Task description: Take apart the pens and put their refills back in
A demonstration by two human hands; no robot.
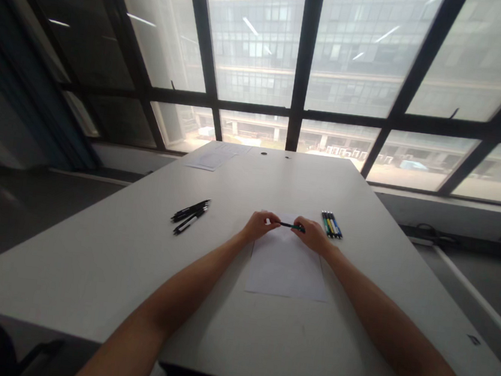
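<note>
Both hands, left hand and right hand, are pinching a dark pen by its ends above the white paper on the counter, seemingly pulling its cap, needing steady opposing pulls.

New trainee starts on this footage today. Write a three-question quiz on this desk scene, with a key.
1. True or false: the left hand and right hand hold one pen between them above the sheet of paper.
2. Multiple choice: the row of coloured pens lies A) on the sheet of paper, B) on the table right of the right hand, C) at the table's far edge.
3. Fill in: the black pens lie to the ___ of the left hand.

Key: 1 true; 2 B; 3 left.
</note>
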